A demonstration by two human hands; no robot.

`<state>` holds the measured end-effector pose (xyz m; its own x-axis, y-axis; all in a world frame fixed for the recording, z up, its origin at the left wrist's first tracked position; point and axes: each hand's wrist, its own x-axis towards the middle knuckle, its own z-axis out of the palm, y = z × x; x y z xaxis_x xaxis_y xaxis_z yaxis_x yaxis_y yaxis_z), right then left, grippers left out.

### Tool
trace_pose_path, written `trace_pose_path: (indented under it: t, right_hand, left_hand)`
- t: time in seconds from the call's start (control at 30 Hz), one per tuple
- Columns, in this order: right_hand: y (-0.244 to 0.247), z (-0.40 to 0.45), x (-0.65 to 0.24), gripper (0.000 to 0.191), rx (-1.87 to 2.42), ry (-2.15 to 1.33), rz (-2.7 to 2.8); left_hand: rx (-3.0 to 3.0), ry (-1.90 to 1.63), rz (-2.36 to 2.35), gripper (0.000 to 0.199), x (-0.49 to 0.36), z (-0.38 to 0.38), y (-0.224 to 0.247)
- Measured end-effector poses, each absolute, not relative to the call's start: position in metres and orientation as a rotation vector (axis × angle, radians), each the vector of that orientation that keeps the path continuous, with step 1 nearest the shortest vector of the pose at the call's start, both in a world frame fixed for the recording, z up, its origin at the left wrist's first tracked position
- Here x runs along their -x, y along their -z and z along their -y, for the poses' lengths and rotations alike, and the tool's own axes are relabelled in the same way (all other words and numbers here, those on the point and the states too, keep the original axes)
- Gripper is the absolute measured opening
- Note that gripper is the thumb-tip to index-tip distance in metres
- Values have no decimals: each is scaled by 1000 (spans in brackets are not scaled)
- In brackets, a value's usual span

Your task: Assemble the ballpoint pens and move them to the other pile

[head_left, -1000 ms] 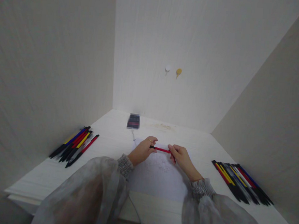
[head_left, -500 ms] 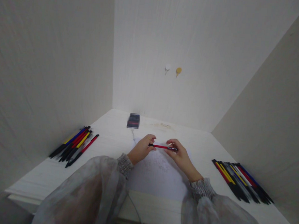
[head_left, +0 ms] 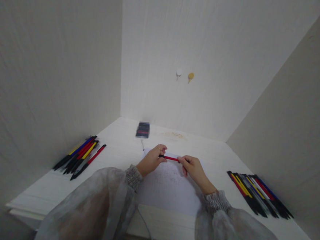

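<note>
While a white table (head_left: 122, 143) is spreading beneath the paper (head_left: 168, 199), the left sleeve (head_left: 88, 206) and right sleeve (head_left: 237, 231) are slanting inward along the paper's sides. Over the paper's far part, the left hand (head_left: 151, 159) is clamping one end of a red pen (head_left: 171, 158), fingers bent, and the right hand (head_left: 195, 169), also curled, is pinching the other, the pen spanning crosswise between them.

The light was dim and soft, the back wall (head_left: 166, 36) brighter than the left wall (head_left: 55, 54); one dark object (head_left: 143, 129) was pixelated.
</note>
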<state>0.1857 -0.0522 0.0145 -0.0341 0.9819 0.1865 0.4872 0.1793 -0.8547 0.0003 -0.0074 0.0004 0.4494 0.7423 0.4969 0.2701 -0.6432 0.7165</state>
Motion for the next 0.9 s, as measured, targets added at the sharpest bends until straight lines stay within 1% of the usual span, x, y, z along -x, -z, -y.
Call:
trace_pose_path:
  t: [0.03, 0.1, 0.2, 0.3, 0.4, 0.5, 0.6, 0.67, 0.8, 0.9]
  right_hand:
    - [-16, 53, -185, 32, 1414, -762, 1629]
    - [-18, 53, -184, 24, 1310, -768, 1582]
    - [-19, 53, -182, 30, 1177, -812, 1535]
    - [-17, 53, -183, 22, 1285, -817, 1533]
    - [-18, 55, -182, 29, 1391, -778, 1537]
    - [-23, 57, -180, 23, 1280, -777, 1519]
    - [-25, 58, -178, 29, 1192, -854, 1508]
    - [-23, 58, -178, 23, 1257, -872, 1512]
    - [-20, 56, -180, 32, 1381, -825, 1515]
    - [-22, 56, -180, 23, 1237, -888, 1456]
  left_hand:
    - [-2148, -1123, -843, 29, 0, 7, 0]
    - [-2121, -1135, -855, 32, -1, 7, 0]
    - [-2082, -1162, -873, 36, -1, 5, 1]
    - [-2081, -1151, -865, 35, 0, 5, 2]
    - [-2068, -1139, -866, 38, 0, 5, 2]
    - [-2054, -1135, -869, 42, 0, 4, 2]
    - [-2057, -1133, -876, 41, 0, 4, 3]
    - [-2072, -1133, -879, 39, 1, 3, 3]
    - [-2080, -1132, -909, 40, 1, 3, 3]
    - [-2060, -1140, -928, 41, 1, 3, 2]
